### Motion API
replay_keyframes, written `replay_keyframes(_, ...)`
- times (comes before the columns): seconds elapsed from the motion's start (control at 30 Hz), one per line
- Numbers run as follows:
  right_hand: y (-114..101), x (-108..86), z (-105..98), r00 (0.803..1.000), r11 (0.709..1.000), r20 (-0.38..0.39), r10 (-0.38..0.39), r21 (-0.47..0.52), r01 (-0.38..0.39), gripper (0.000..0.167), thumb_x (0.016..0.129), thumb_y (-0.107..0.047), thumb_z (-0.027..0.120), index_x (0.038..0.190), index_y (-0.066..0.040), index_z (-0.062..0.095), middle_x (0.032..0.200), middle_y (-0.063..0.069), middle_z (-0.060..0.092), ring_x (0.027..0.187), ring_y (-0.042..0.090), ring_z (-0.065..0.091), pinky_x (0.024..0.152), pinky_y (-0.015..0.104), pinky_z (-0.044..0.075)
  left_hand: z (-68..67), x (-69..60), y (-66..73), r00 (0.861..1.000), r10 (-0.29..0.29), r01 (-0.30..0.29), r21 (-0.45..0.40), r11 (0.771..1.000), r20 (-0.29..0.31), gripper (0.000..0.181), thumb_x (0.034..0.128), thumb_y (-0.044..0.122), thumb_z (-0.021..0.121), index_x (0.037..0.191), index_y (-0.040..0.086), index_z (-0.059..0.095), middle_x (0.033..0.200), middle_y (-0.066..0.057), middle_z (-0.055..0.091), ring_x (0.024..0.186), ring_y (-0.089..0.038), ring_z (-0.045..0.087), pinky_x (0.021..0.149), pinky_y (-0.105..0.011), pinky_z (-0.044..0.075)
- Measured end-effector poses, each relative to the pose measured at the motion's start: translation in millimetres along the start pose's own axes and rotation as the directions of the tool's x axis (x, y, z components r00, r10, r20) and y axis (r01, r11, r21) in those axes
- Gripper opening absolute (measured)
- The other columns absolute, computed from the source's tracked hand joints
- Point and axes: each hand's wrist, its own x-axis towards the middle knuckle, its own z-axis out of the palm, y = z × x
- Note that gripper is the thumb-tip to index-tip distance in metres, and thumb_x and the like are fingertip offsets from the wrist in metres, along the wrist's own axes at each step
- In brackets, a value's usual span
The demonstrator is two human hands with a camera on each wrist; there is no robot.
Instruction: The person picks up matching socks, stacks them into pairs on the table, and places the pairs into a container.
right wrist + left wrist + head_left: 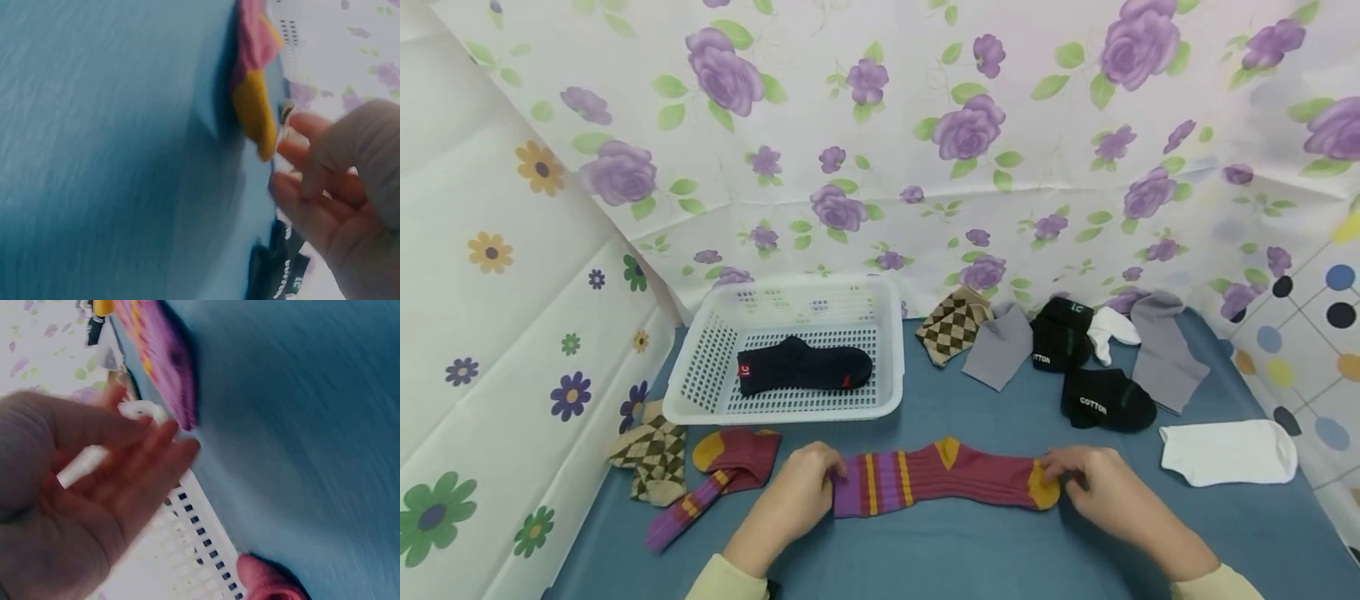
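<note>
A maroon sock [970,477] with mustard heel and toe and a purple striped cuff lies flat across the mat. My left hand [808,482] is at its cuff end; in the left wrist view, relaxed fingers [165,462] stand just off the purple cuff [172,381]. At the toe end is my right hand [1093,483]. The right wrist view shows its loosely bent fingers [300,200] beside the mustard toe [255,109], with nothing pinched. A matching maroon sock [741,467], folded over itself, lies left of my left hand.
Behind the sock stands a white plastic basket [782,414] holding dark socks [805,368]. Checkered socks [658,458] lie at the left, another checkered sock [953,327] at the back. Grey socks [1165,354], black socks [1108,400] and a white sock [1228,452] lie right.
</note>
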Motion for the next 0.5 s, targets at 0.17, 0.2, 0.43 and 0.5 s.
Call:
replay_keyframes(0.17,-10,0.8,6,0.998,0.998,-0.056,-0.011,-0.06,0.007,0.024,0.081,-0.009,0.069,0.1,-0.024,0.07,0.106,-0.007,0.067,0.101,0.014,0.062,0.081,0.034,0.055,3.5,1.5,4.3,0.982,-0.186,0.186,-0.006,0.983,-0.032,0.022,0.0818,0.022,0.072,0.1,0.012,0.066,0.088,-0.004,0.062,0.078,-0.012,0.056,0.064,-0.031,0.048)
replay_keyframes(0.2,-12,1.1,9,0.998,0.996,-0.052,-0.022,-0.084,0.018,0.025,0.081,-0.01,0.071,0.102,-0.024,0.07,0.106,-0.008,0.066,0.103,0.014,0.062,0.083,0.035,0.054,5.2,2.1,4.7,0.979,-0.2,0.2,-0.01,0.98,-0.029,0.028,0.0796,0.024,0.075,0.103,0.012,0.065,0.09,-0.005,0.062,0.08,-0.013,0.057,0.066,-0.033,0.049)
replay_keyframes(0.43,-13,0.2,25,0.996,0.954,0.034,-0.088,-0.286,0.094,0.036,0.077,-0.011,0.076,0.112,-0.02,0.07,0.116,-0.002,0.067,0.115,0.021,0.059,0.091,0.042,0.05,14.7,4.1,8.2,0.975,-0.221,0.221,-0.02,0.975,0.003,0.047,0.072,0.018,0.081,0.113,0.01,0.062,0.102,-0.009,0.061,0.092,-0.019,0.059,0.078,-0.04,0.052)
replay_keyframes(0.5,-12,-1.6,28,0.994,0.943,0.047,-0.095,-0.316,0.105,0.037,0.077,-0.012,0.075,0.113,-0.018,0.069,0.118,0.0,0.067,0.116,0.023,0.059,0.091,0.043,0.05,15.7,3.4,8.8,0.975,-0.223,0.223,-0.004,0.975,0.006,0.046,0.0714,0.016,0.081,0.113,0.009,0.063,0.102,-0.009,0.06,0.092,-0.02,0.059,0.079,-0.041,0.052)
